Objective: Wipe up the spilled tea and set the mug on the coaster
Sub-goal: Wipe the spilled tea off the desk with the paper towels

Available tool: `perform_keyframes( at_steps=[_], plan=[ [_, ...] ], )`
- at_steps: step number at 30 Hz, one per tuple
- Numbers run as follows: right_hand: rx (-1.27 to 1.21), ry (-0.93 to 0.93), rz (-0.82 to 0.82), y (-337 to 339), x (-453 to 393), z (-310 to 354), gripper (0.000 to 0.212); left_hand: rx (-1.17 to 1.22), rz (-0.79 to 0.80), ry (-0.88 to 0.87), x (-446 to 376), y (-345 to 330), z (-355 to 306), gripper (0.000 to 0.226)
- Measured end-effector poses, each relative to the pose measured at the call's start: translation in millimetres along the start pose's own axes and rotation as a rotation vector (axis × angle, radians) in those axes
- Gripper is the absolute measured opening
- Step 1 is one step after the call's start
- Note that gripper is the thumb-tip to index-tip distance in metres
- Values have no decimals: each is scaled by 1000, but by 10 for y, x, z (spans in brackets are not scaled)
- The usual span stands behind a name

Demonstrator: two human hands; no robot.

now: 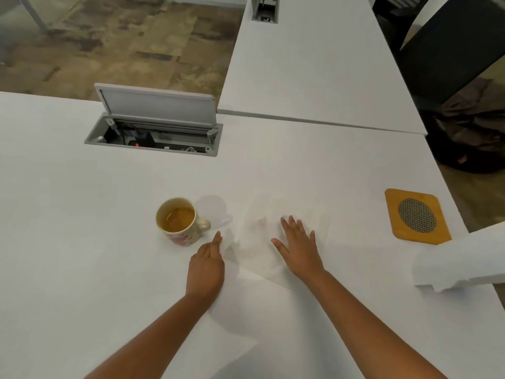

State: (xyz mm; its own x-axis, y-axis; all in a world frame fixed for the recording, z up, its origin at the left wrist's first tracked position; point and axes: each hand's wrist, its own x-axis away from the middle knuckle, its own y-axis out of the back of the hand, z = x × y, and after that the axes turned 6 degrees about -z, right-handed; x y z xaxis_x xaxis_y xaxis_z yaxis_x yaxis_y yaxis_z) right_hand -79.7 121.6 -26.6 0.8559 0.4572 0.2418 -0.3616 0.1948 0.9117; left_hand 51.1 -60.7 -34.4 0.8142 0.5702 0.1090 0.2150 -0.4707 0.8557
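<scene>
A cream mug [179, 222] with a red pattern holds amber tea and stands on the white table, handle pointing right. Just right of it a white paper towel [257, 250] lies spread flat on the table. My right hand [299, 247] presses flat on the towel, fingers spread. My left hand [207, 265] rests on the towel's left edge, fingers together, close to the mug's handle without touching it. A square wooden coaster [416, 216] with a round mesh centre lies far right, near the table edge. The spill itself is hidden under the towel.
A paper towel roll [461, 259] lies at the right table edge, below the coaster. An open cable hatch [153, 132] with its lid up sits in the table behind the mug. A second white table [314, 64] adjoins at the back. A dark chair and bag stand far right.
</scene>
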Motion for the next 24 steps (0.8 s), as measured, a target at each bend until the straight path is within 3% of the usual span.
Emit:
perform_keyframes(
  at_steps=[2, 8, 12, 18, 24],
  plan=[
    [31, 9, 34, -56, 28, -62, 68, 59, -44, -29, 9, 21, -69, 46],
    [138, 29, 41, -212, 75, -41, 80, -66, -55, -439, -100, -27, -347, 48],
    [133, 51, 37, -270, 99, 32, 93, -184, 58, -435, -319, -91, -440, 49],
    [84, 34, -52, -159, 8, -71, 81, -365, 177, -486, -587, -206, -447, 57],
    [45, -41, -15, -68, -217, -184, 75, -437, 268, -534, -784, -286, -486, 65]
  ],
)
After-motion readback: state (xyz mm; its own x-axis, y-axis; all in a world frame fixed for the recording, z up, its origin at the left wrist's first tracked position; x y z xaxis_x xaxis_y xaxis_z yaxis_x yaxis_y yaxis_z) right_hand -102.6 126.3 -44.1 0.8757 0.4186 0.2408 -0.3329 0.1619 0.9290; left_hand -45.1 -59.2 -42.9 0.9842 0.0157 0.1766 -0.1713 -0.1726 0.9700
